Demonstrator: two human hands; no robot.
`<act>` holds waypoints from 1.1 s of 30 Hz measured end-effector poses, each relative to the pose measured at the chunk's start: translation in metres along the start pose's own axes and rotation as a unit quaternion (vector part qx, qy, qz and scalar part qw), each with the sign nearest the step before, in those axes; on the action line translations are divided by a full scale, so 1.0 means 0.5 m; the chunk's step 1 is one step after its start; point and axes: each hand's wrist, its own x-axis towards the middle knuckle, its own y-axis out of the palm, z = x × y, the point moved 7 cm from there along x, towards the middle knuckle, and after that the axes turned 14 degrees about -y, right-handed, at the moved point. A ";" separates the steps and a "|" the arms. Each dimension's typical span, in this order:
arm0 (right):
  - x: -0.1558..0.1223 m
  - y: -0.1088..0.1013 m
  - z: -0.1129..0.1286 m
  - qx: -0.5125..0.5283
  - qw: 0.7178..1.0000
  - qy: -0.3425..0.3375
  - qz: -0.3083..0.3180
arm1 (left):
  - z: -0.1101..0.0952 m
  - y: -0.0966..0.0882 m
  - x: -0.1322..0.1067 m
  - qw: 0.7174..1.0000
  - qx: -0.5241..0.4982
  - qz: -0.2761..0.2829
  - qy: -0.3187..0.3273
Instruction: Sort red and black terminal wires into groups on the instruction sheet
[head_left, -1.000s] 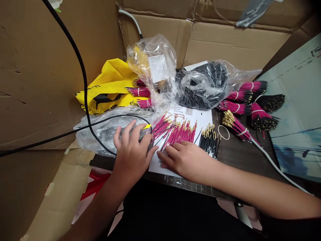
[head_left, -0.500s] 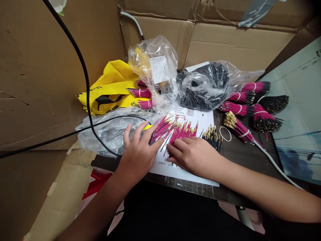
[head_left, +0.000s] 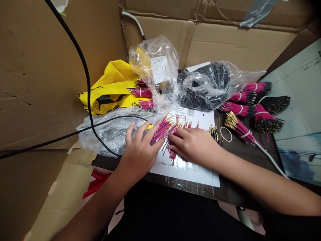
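Loose magenta wires with gold pin ends lie in a spread pile on a white printed sheet. My left hand is at the pile's left side, fingers spread, with the thumb against the wires. From the right, my right hand reaches over the pile, its fingers bent together onto several magenta wires; its palm hides part of them. Just beyond its knuckles, a group of black wires with gold ends is partly covered. A white rubber band lies nearby.
Tied wire bundles sit on the dark table at the right. Behind are a clear bag of black wires, a labelled plastic bag and a yellow bag. A black cable hangs at the left; cardboard walls enclose the table.
My right hand has shifted slightly up the pile, covering more of the magenta and black wires and uncovering more print on the sheet. My left hand stays nearly in place.
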 end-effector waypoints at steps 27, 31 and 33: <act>-0.003 -0.008 0.051 0.018 0.997 -0.063 -0.046 | 0.015 -0.030 -0.053 0.998 -0.050 -0.029 -0.027; 0.000 -0.008 0.050 0.021 0.997 -0.054 -0.043 | 0.012 -0.029 -0.052 0.998 -0.054 -0.026 -0.027; 0.002 -0.004 0.052 0.024 0.998 -0.057 -0.032 | 0.012 -0.029 -0.053 0.998 -0.055 -0.025 -0.030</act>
